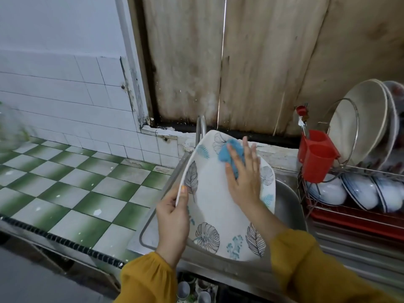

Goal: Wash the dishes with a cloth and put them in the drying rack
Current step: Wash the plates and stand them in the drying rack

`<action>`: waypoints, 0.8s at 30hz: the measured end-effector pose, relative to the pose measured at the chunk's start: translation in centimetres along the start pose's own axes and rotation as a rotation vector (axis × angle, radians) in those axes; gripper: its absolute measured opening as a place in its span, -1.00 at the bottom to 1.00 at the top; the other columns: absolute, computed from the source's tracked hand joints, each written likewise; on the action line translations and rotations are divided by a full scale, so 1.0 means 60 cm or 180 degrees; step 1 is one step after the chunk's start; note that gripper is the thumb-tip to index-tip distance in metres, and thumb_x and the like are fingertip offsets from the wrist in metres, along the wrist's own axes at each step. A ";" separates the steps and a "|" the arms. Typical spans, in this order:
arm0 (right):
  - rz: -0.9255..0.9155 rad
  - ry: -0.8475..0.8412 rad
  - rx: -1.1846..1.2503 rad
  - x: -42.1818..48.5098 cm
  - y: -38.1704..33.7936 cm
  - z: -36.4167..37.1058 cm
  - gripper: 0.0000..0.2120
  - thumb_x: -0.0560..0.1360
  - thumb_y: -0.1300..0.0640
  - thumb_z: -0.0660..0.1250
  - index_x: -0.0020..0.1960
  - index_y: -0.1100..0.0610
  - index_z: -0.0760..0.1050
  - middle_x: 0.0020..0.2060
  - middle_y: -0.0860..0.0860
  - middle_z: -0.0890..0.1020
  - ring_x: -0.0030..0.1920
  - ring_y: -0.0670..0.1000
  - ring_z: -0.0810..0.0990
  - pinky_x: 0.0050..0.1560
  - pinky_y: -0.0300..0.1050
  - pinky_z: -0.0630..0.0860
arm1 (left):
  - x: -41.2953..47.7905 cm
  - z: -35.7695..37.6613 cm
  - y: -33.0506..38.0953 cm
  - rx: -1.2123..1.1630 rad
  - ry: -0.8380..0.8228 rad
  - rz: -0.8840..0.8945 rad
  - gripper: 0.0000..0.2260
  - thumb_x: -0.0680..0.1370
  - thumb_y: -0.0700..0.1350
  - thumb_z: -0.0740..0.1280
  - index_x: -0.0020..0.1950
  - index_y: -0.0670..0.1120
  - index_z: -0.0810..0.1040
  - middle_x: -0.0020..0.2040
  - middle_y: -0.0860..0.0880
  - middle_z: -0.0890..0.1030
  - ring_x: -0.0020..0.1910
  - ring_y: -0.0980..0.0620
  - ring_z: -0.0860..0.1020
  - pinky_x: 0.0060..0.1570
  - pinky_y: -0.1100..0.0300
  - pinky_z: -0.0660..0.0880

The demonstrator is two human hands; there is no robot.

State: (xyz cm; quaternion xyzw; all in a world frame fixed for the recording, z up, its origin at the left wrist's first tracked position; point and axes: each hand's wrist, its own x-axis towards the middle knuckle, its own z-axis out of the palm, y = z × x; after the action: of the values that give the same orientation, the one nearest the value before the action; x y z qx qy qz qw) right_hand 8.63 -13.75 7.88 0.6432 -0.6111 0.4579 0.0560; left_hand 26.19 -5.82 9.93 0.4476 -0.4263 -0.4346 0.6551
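Observation:
A large white plate (215,206) with grey and blue leaf prints is held tilted over the steel sink (286,206). My left hand (172,221) grips its left rim, thumb on the front face. My right hand (244,176) lies flat on the plate's upper part, straight fingers pressing a blue cloth (229,155) against it. The cloth shows above and left of the fingers. The wire drying rack (358,171) stands to the right of the sink.
The rack holds several upright plates (363,123) and blue-rimmed bowls (358,191), with a red cutlery holder (317,156) on its left side. A tap (201,127) rises behind the plate. A green and white tiled counter (72,189) lies to the left. Cups (183,290) sit below the sink.

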 end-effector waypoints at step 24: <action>-0.0189 0.0284 0.0334 0.053 -0.068 0.010 -0.44 0.62 -0.11 0.01 0.57 -0.07 -0.06 0.58 0.04 -0.05 0.57 0.10 -0.14 0.52 0.24 -0.02 | 0.016 0.004 0.004 0.0236 -0.0453 0.0283 -0.72 0.59 0.06 0.27 -0.13 -0.11 0.63 -0.26 -0.20 0.58 -0.24 -0.07 0.52 -0.17 0.02 0.47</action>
State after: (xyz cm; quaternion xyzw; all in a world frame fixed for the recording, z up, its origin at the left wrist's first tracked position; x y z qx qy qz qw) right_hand 11.82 -15.48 11.61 0.6420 -0.5638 0.5157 0.0630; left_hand 26.26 -6.72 10.38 0.4202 -0.5070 -0.4197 0.6247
